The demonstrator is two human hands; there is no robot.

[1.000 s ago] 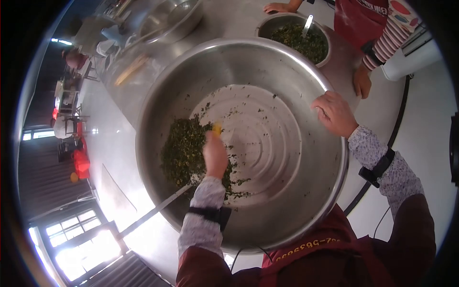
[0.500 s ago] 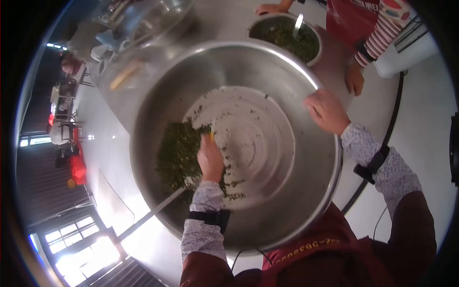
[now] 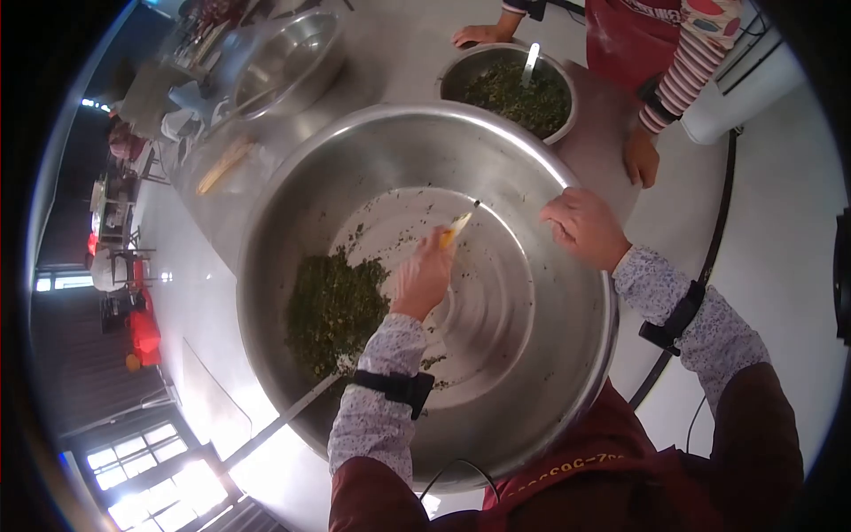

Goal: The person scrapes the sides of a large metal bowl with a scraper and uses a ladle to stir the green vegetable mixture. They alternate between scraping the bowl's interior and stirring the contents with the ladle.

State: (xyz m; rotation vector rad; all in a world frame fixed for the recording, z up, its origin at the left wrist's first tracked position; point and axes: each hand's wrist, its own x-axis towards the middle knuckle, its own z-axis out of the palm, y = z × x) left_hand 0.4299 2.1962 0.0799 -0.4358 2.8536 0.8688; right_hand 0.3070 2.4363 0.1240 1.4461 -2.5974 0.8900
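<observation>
A large metal basin [image 3: 567,301] stands tilted in front of me. Chopped dark green leaves [image 3: 332,306] are heaped on its left side, with loose bits over the bottom. My left hand [image 3: 424,279] is closed around a small yellow tool with a pale flat end [image 3: 454,230], above the basin's middle. What kind of tool it is, I cannot make out. My right hand [image 3: 585,229] has its fingers curled over the basin's right rim. A long grey handle [image 3: 284,417] crosses the lower left rim, its inner end at the greens.
Beyond the basin, a smaller metal bowl [image 3: 456,86] holds chopped greens and a white-handled utensil [image 3: 530,64]. A co-worker's hands [image 3: 642,158] rest near it. Another metal bowl [image 3: 292,62] and a light wooden-looking piece [image 3: 223,166] lie at the upper left.
My left hand has moved from the greens up and right, bringing the yellow tool into clearer view. The basin appears slightly lower in view; my right hand stays at its rim.
</observation>
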